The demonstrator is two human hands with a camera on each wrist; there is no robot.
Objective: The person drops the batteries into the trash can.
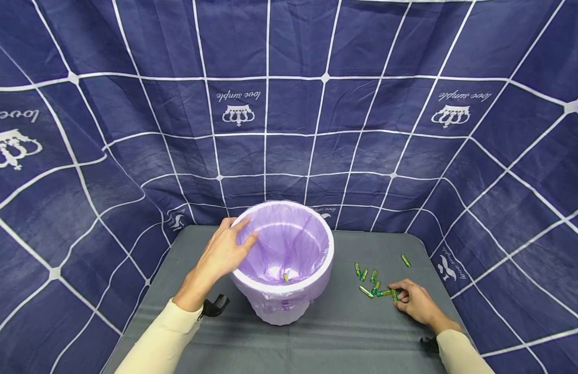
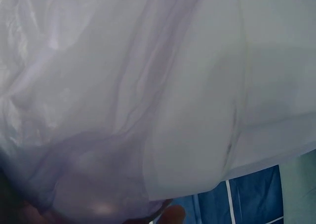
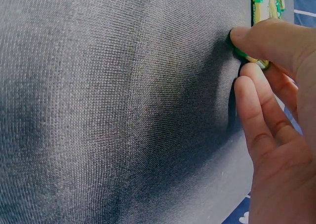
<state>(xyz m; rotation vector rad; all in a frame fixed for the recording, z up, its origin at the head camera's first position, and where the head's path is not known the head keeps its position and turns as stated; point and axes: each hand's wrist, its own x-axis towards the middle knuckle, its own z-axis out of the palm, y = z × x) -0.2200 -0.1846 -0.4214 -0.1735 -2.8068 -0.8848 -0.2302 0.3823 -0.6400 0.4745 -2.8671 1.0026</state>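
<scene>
A white trash bin lined with a thin purple plastic bag stands upright on the grey table. My left hand holds its left rim, with thumb and forefinger over the inside and other fingers outside. Inside the bin lies one green-and-gold battery. To the right, my right hand pinches a battery at the tabletop between thumb and fingers. In the right wrist view, the thumb partly covers that battery. Several loose batteries lie just left of this hand.
A single battery lies apart, farther back on the right. The grey table is enclosed at the back and sides by blue cloth with white grid lines. Dark straps are on both wrists.
</scene>
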